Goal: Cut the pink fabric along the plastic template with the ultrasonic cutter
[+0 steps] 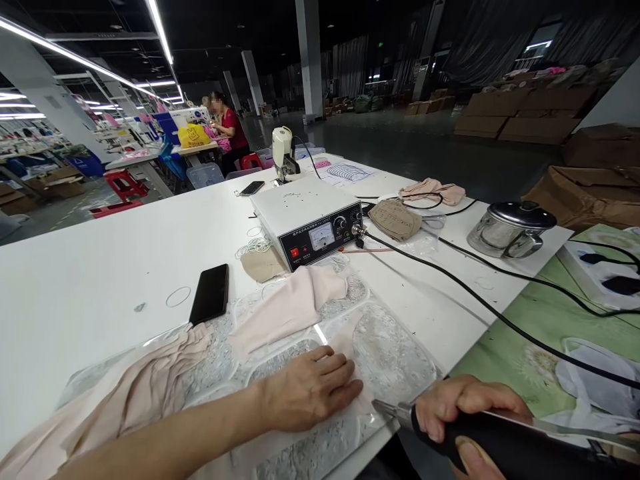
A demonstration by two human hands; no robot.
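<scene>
My left hand [310, 389] lies on a thin pale pink fabric piece [345, 340], fingers slightly bent and pressing down. Under that fabric is a clear, scuffed plastic template [395, 360] with curved outlines. My right hand [473, 413] is wrapped round a black ultrasonic cutter handpiece [520, 437]. Its metal tip touches or hovers just over the fabric's near right edge; I cannot tell which. Beyond my left hand, folded pink fabric [293, 307] rests on the template. A layered stack of pink fabric strips [125, 393] spreads to the left.
A white control box [315, 217] with a dial stands behind the template, its black cable [450, 273] running right. Near it are a black phone [210, 293], a beige cloth pad [395, 220] and a lidded glass cup [510, 230]. A person in red [233, 130] sits farther back.
</scene>
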